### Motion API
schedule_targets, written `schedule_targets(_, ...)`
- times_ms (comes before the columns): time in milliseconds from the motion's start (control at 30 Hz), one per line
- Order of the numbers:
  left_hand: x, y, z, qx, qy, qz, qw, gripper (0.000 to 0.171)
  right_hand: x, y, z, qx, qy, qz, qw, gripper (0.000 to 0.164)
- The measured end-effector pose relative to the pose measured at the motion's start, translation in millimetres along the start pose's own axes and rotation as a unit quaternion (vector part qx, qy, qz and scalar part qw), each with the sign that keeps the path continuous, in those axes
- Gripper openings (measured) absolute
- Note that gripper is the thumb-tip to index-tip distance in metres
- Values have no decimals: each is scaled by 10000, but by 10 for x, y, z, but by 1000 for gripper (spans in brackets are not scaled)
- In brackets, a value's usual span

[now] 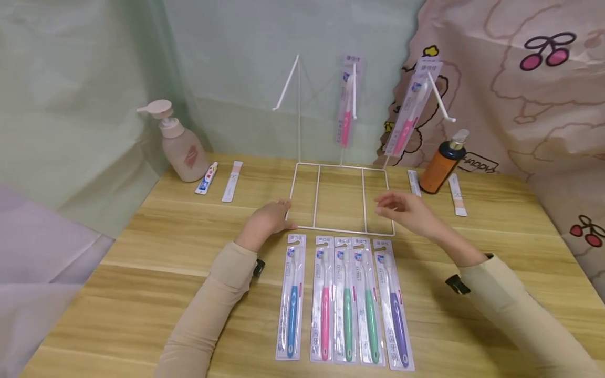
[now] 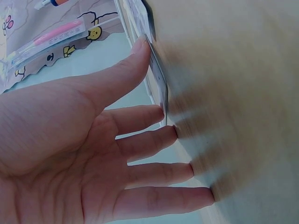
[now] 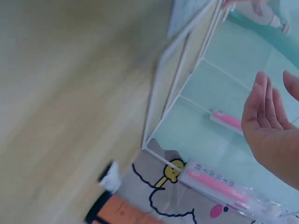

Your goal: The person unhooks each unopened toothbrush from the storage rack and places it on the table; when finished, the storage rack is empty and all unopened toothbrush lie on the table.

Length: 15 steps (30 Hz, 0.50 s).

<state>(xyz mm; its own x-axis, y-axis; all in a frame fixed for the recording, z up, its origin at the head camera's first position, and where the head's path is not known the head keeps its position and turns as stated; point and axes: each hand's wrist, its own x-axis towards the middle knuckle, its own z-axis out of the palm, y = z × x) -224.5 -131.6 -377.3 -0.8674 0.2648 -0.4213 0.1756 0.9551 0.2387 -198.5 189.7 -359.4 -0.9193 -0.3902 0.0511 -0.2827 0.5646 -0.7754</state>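
Note:
My left hand (image 1: pixel 264 223) rests at the front left corner of a white wire display rack (image 1: pixel 364 199). Its fingers are spread and straight, their tips touching the tabletop in the left wrist view. Over the rack's right side hovers my right hand (image 1: pixel 408 212), fingers loosely bent and holding nothing. Packaged toothbrushes lie in a row before the rack: blue (image 1: pixel 293 315), pink (image 1: pixel 325 320), two green ones (image 1: pixel 348 320) and purple (image 1: pixel 399 331). A pink packaged toothbrush (image 1: pixel 346 126) hangs on the middle hook, and pink packaging (image 1: pixel 404 131) hangs on the right hook. The left hook (image 1: pixel 286 84) is bare.
A pump bottle (image 1: pixel 181 149), a small toothpaste tube (image 1: pixel 206 178) and a sachet (image 1: pixel 231 181) stand or lie at the back left. An orange spray bottle (image 1: pixel 441 168), a small tube (image 1: pixel 414 182) and another sachet (image 1: pixel 457 195) are at the back right.

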Motion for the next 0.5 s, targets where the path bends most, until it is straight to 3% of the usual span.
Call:
schedule_targets(100,-3,-5,-4,-35,4,-42,10000,77,216,-83,18,53,292,-72,9995,36)
schedule_targets(233,2,-8,-8,-64,-17,-10,10000,77,487,-223,66,511,748,-78,9959,43)
schedule_targets(500,10,9,-8,17,-78,-25,10000,77,1039,-358,98,993,1823,186,9780,58)
